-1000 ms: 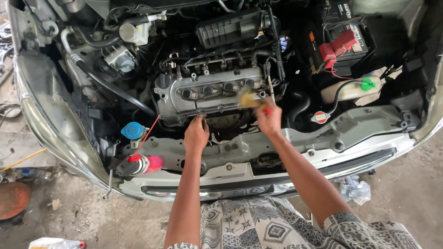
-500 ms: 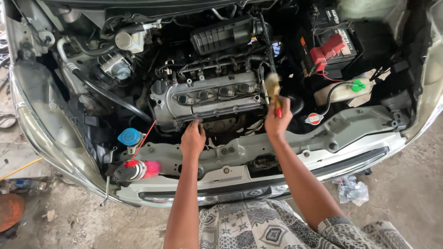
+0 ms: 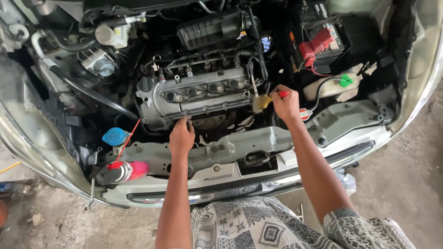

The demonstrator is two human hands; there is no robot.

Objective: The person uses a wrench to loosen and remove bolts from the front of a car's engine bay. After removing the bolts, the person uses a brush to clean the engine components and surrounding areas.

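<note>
Red plastic shows between the curled fingers (image 3: pixel 282 90) of the right hand (image 3: pixel 286 105), which are clamped around the handle of a small brush with pale yellow bristles (image 3: pixel 261 102). Only a short stub of the handle sticks out past the knuckles; the rest is hidden inside the fist. The bristle head lies just to the left of the fingers, at the right end of the silver cast-metal engine cover (image 3: pixel 198 94), close against it, though contact cannot be made out. The brush's long axis runs roughly level, tilted slightly, with the bristles pointing left and a little down towards the engine and the handle pointing right.

The left hand (image 3: pixel 182 137) holds nothing. Its fingers (image 3: pixel 185 121) are loosely together and stretched forward, their tips resting on the lower front edge of the engine cover, above the grey metal front crossmember (image 3: pixel 240 146).
</note>
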